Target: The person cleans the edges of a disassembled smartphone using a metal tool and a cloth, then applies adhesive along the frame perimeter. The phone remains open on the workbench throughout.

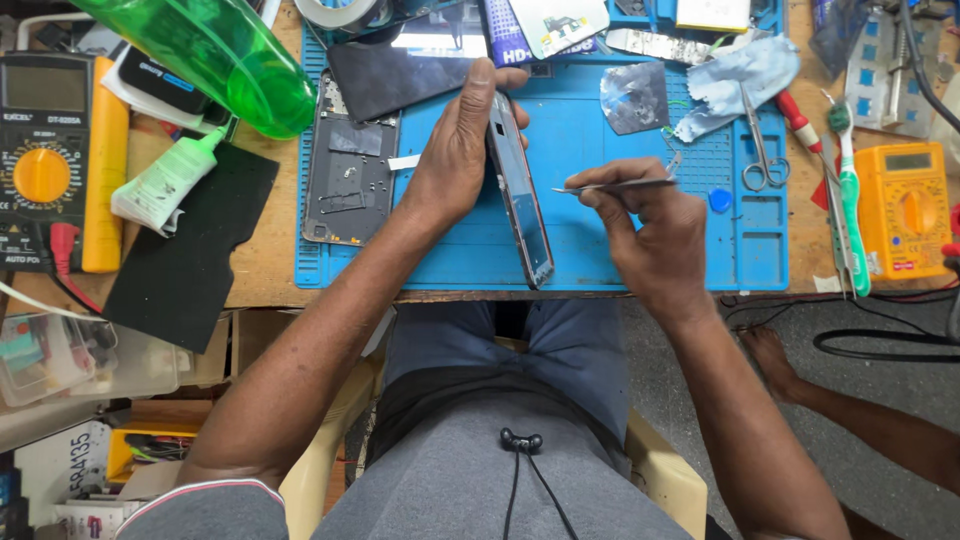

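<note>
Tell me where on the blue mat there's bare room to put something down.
Bare blue mat lies between the upright phone frame and the foil scrap, and below the scissors. The mat's top edge and the left side by the open phone chassis are crowded.

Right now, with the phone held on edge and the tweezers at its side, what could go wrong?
1. The left hand grips the phone on its edge over the blue mat; its lower end sits near the table edge, so a slip might drop it.
2. The tweezers in the right hand point at the phone; a hard push could scratch or crack it.
</note>
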